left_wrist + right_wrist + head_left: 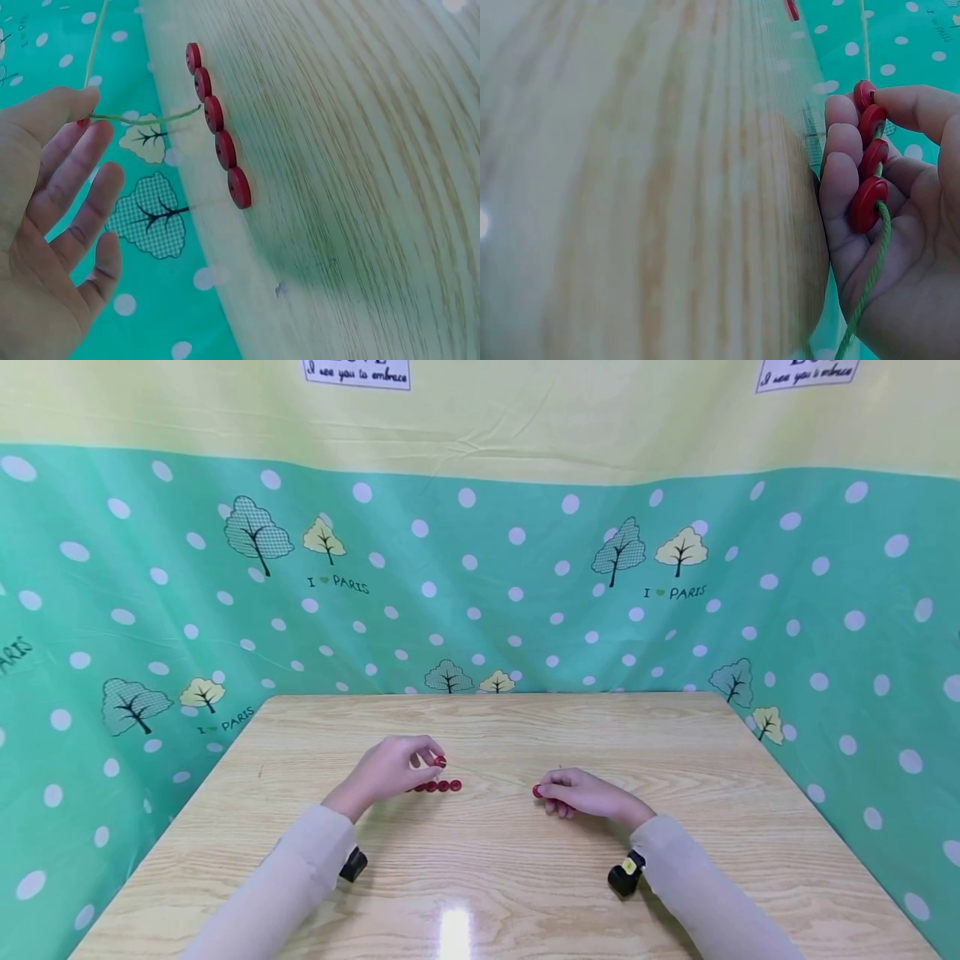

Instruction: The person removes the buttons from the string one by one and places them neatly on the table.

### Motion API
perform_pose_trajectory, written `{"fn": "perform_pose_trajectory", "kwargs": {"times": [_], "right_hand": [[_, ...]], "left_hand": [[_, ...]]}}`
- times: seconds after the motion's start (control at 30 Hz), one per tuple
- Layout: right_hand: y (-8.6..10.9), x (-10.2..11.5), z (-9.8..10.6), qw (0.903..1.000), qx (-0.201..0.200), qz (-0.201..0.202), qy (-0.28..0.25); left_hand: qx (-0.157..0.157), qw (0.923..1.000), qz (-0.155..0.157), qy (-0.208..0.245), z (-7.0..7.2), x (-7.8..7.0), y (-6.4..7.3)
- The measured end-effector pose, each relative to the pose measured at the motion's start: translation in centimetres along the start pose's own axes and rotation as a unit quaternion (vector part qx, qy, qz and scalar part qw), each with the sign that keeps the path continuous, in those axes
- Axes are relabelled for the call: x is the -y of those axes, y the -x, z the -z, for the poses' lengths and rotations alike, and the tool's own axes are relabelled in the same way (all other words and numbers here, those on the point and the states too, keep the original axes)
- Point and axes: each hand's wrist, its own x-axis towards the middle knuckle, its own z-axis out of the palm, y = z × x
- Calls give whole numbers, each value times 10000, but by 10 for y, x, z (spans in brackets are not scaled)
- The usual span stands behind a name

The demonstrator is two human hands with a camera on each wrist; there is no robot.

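My left hand [387,768] pinches a red button [440,762] between thumb and index finger. A green string [142,121] runs from those fingertips, its loose end overlapping the row of red buttons [456,785] in the left wrist view. These several buttons stand close together on the wooden table [480,877], just below the left hand. Across from it, my right hand [587,793] holds several red buttons [869,205] threaded on the green string. Thumb and index finger pinch the uppermost button [864,94]; the others hang along the curled fingers, and the string trails below the palm.
A green cloth [517,635] with white dots and printed trees rises behind the table's far edge and along both sides. Black wrist devices [627,873] sit under both cuffs, close over the tabletop.
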Motion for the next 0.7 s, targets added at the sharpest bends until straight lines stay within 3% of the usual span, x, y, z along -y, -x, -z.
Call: {"fn": "perform_pose_trajectory", "kwargs": {"times": [0.7], "right_hand": [[-1,1,2,9999,12,-89,-68]], "left_hand": [[-39,9999,156,6,4,10,7]]}}
